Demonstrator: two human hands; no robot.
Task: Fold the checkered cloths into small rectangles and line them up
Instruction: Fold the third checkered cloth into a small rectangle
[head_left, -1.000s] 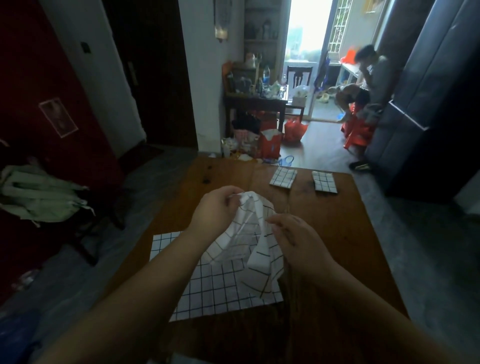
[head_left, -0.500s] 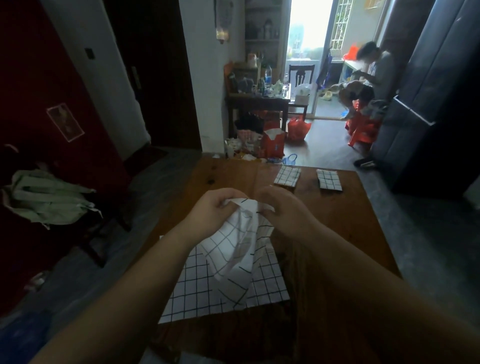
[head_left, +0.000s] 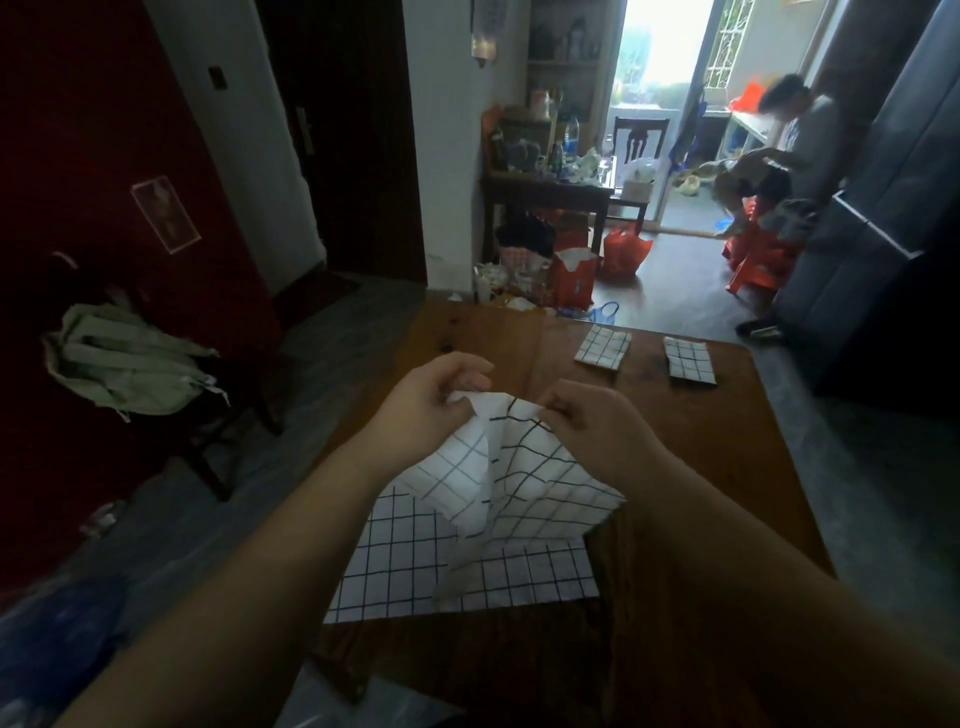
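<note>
A white cloth with a black check (head_left: 514, 467) hangs above the wooden table (head_left: 727, 467), held up by its top edge. My left hand (head_left: 431, 400) pinches one corner and my right hand (head_left: 597, 421) pinches the edge beside it; the two hands are a short way apart. Under it another checkered cloth (head_left: 415, 566) lies spread flat on the table. Two folded checkered rectangles, one (head_left: 602, 347) left of the other (head_left: 690, 359), lie side by side near the table's far edge.
A chair with a pale green bag (head_left: 124, 364) stands left of the table. Beyond the far edge are bags and clutter on the floor (head_left: 550, 275) and a dark side table (head_left: 545, 192). A person (head_left: 779, 156) crouches by the doorway. A dark cabinet (head_left: 893, 208) stands at right.
My right hand rose from the cloth's lower part to its top edge, then both hands drew slightly apart, spreading the held cloth wider.
</note>
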